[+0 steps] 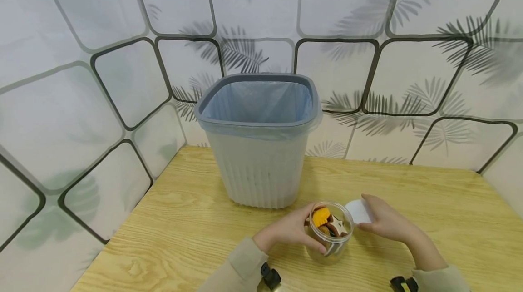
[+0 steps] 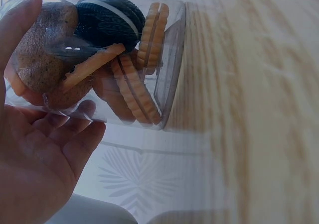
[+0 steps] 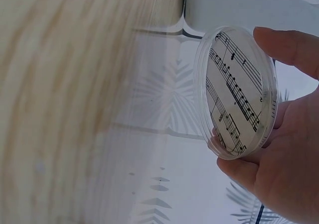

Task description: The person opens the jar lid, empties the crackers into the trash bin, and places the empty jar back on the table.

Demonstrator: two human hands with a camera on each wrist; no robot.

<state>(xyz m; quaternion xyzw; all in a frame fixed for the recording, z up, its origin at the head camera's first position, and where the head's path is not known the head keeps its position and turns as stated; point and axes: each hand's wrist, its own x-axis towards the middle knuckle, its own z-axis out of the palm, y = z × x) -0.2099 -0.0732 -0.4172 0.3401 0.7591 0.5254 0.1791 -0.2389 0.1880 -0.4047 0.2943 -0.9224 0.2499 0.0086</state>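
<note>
A clear round jar [image 1: 333, 244] stands on the wooden table, lidless, filled with several cookies. On top in the head view lie a yellow-orange piece [image 1: 321, 216] and a star-shaped cookie [image 1: 338, 226]. Through its wall the left wrist view shows a dark sandwich cookie [image 2: 110, 21] and ridged light sandwich biscuits [image 2: 135, 88]. My left hand [image 1: 292, 228] grips the jar from its left side, thumb in front. Right of the jar, my right hand [image 1: 386, 219] holds a round lid [image 3: 234, 92] by its edge. Music notes are printed on the lid's face.
Behind the jar, a tall ribbed bin [image 1: 259, 169] with a grey-blue rim and a bag liner stands on the wooden table [image 1: 163, 237]. Patterned white wall covering [image 1: 339, 78] with leaf prints borders the table at the back and left.
</note>
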